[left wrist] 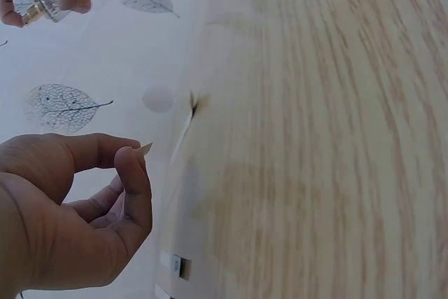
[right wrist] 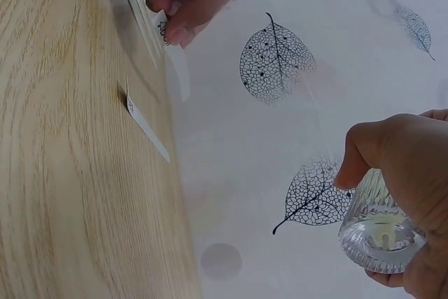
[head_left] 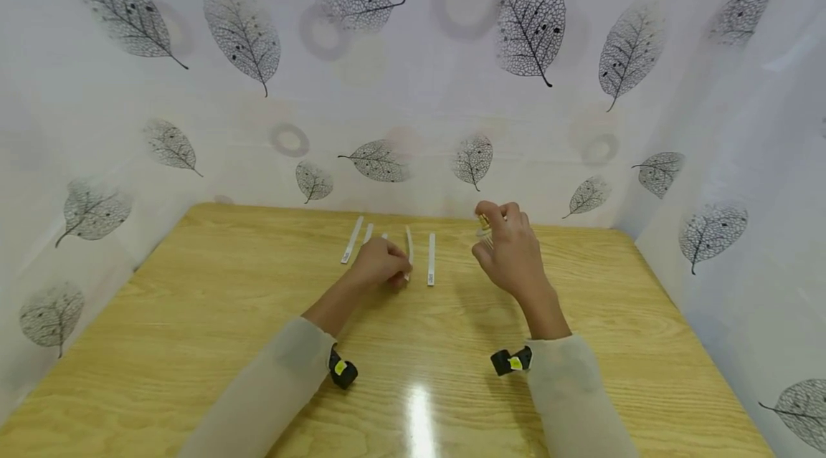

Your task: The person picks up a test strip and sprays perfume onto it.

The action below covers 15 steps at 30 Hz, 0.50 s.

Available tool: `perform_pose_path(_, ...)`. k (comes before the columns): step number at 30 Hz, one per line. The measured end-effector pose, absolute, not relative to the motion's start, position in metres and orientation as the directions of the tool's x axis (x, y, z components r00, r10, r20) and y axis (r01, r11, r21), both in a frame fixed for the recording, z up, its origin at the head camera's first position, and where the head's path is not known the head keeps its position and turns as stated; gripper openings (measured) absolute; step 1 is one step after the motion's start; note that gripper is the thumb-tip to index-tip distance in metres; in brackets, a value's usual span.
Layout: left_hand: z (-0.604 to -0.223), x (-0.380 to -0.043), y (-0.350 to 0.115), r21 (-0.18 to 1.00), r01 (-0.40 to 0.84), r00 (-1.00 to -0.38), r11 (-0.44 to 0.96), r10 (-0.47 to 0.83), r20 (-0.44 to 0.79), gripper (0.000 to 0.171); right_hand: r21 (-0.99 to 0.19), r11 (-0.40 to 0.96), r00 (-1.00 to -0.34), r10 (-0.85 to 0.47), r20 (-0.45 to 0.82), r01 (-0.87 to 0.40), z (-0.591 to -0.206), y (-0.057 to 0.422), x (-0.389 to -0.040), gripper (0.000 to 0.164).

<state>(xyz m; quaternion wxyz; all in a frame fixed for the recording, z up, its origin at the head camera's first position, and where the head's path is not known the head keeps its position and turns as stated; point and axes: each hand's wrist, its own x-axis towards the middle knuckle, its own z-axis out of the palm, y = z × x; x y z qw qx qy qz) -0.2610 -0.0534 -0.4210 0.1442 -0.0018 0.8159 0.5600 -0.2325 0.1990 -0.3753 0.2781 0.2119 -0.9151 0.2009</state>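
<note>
Between thumb and fingertips, my left hand pinches a narrow white paper strip near its lower end. In the right wrist view the strip bends slightly and shows small dark writing by the thumb. My right hand grips a clear ribbed glass perfume bottle with liquid inside, held above the table. The index finger lies over its gold spray top, which faces the strip side. A separate paper strip lies on the table between the two hands.
Several more white strips lie in a row left of and behind my left hand, partly hidden by it. The wooden table meets a pale leaf-printed curtain at its far edge. Each wrist bears a small black camera.
</note>
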Motion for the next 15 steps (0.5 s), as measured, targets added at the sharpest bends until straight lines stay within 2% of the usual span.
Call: perform_pose_path(15, -0.403, -0.253, -0.062, 0.936, -0.116, -0.958, 0.334, 0.212, -0.194, 0.012, -0.237, 0.837, -0.757, -0.279, 0.592, -0.494, -0.377, 0.198, -0.233, 0.053)
